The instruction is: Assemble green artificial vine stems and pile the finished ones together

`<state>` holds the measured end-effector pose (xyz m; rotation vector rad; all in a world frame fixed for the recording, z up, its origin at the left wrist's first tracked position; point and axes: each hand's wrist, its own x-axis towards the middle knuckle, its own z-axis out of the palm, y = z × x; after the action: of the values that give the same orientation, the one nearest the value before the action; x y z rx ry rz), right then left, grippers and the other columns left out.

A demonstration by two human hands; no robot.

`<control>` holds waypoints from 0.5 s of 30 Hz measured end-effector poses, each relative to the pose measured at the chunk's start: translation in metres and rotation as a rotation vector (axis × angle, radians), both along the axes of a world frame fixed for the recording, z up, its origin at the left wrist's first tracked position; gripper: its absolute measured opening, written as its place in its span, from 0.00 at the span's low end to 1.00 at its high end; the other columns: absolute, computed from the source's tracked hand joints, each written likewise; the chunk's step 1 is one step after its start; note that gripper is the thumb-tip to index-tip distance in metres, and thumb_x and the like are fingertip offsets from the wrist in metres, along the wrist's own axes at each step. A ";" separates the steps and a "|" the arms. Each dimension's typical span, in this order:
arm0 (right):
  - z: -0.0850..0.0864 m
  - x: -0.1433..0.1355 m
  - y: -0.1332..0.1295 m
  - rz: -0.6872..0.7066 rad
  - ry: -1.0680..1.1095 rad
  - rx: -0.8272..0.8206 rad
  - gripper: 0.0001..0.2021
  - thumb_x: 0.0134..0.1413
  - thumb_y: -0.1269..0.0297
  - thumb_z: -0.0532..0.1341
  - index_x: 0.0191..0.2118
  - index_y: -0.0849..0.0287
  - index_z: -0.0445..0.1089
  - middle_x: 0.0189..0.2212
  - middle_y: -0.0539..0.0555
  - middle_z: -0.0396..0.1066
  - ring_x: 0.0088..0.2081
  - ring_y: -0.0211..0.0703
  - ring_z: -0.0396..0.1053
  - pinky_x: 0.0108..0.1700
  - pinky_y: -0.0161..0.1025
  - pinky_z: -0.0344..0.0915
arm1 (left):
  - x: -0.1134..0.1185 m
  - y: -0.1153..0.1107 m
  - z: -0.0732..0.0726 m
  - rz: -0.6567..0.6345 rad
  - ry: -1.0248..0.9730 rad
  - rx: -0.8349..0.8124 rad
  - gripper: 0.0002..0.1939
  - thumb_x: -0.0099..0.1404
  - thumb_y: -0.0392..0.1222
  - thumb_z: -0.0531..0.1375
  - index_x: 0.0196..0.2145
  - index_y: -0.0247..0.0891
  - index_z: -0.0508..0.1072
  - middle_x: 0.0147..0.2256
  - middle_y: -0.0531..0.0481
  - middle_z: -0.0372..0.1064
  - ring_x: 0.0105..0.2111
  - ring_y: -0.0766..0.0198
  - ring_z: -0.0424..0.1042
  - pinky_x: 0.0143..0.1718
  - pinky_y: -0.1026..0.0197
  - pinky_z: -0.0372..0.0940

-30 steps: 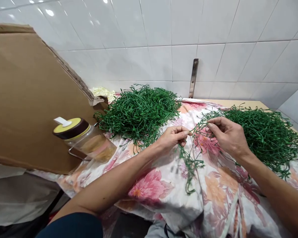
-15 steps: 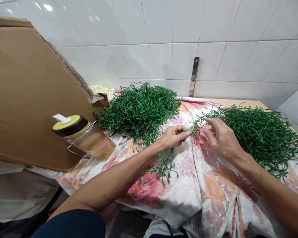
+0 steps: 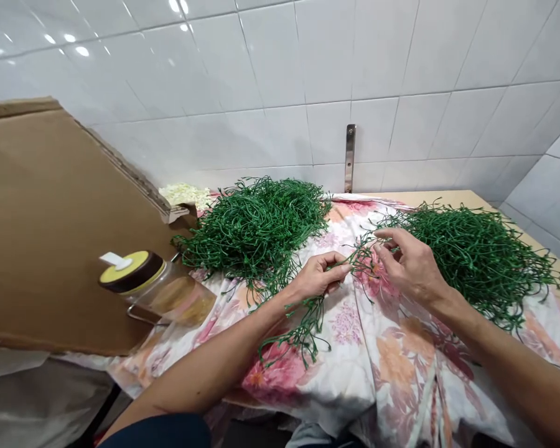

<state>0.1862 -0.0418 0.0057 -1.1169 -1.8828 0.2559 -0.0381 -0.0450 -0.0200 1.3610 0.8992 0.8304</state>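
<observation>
My left hand is closed in a pinch on a small bunch of thin green artificial-looking stems. Their lower ends hang below the wrist over the flowered cloth, while the budded tips poke out past the thumb towards the right. Close to those tips is my right hand, its thumb and forefinger apart. Behind the left hand lies a large tangled pile of the same green stems. A second pile of green stems spreads out beyond the right hand.
A flowered cloth covers most of the table. At left stand a tall cardboard box and a tilted clear jar with a yellow-and-brown lid. Small pale pieces lie behind the box. A tiled wall closes the back.
The camera view has tilted and shifted slightly, so the scene sits lower. My right thumb and forefinger are a little closer together near the stem tips; the left hand keeps its pinch.
</observation>
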 end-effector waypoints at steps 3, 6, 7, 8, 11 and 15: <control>-0.003 0.003 0.004 0.002 -0.046 -0.041 0.18 0.62 0.63 0.61 0.55 0.63 0.70 0.43 0.60 0.76 0.33 0.44 0.73 0.40 0.44 0.71 | -0.001 0.000 0.001 -0.060 -0.001 -0.050 0.25 0.57 0.61 0.69 0.32 0.36 0.68 0.23 0.57 0.64 0.18 0.74 0.59 0.19 0.69 0.53; -0.007 0.006 0.008 0.066 -0.127 -0.029 0.15 0.62 0.68 0.60 0.53 0.61 0.72 0.44 0.59 0.76 0.38 0.46 0.74 0.45 0.45 0.70 | -0.002 -0.001 0.004 -0.121 0.030 -0.076 0.24 0.58 0.60 0.68 0.33 0.35 0.69 0.26 0.54 0.67 0.19 0.73 0.62 0.21 0.69 0.56; -0.007 0.007 0.008 0.091 -0.145 -0.013 0.12 0.63 0.69 0.59 0.50 0.59 0.73 0.44 0.58 0.77 0.40 0.46 0.75 0.46 0.44 0.70 | -0.001 -0.001 0.005 -0.127 0.049 -0.071 0.23 0.58 0.59 0.68 0.33 0.35 0.69 0.26 0.54 0.67 0.20 0.73 0.62 0.21 0.68 0.56; -0.007 0.009 0.009 0.109 -0.157 0.005 0.10 0.63 0.69 0.59 0.47 0.58 0.75 0.43 0.57 0.77 0.41 0.46 0.75 0.47 0.44 0.69 | -0.001 -0.002 0.007 -0.123 0.072 -0.058 0.23 0.58 0.59 0.68 0.32 0.35 0.70 0.26 0.54 0.67 0.20 0.73 0.62 0.21 0.68 0.56; -0.004 0.013 0.010 0.087 -0.191 0.074 0.09 0.64 0.70 0.59 0.44 0.57 0.76 0.41 0.56 0.76 0.41 0.46 0.74 0.45 0.42 0.69 | 0.001 -0.003 0.014 -0.072 0.134 0.007 0.23 0.58 0.58 0.68 0.35 0.35 0.71 0.27 0.54 0.67 0.20 0.73 0.63 0.22 0.68 0.57; 0.003 0.015 0.005 -0.018 -0.331 0.160 0.10 0.66 0.69 0.58 0.45 0.57 0.77 0.39 0.57 0.74 0.37 0.45 0.71 0.39 0.40 0.66 | 0.004 -0.005 0.026 0.026 0.242 0.191 0.23 0.61 0.54 0.67 0.47 0.37 0.73 0.32 0.52 0.69 0.26 0.69 0.67 0.27 0.66 0.61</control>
<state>0.2009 -0.0370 0.0086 -1.1164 -2.1381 -0.0962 -0.0338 -0.0499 0.0062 1.6449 1.0464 0.7984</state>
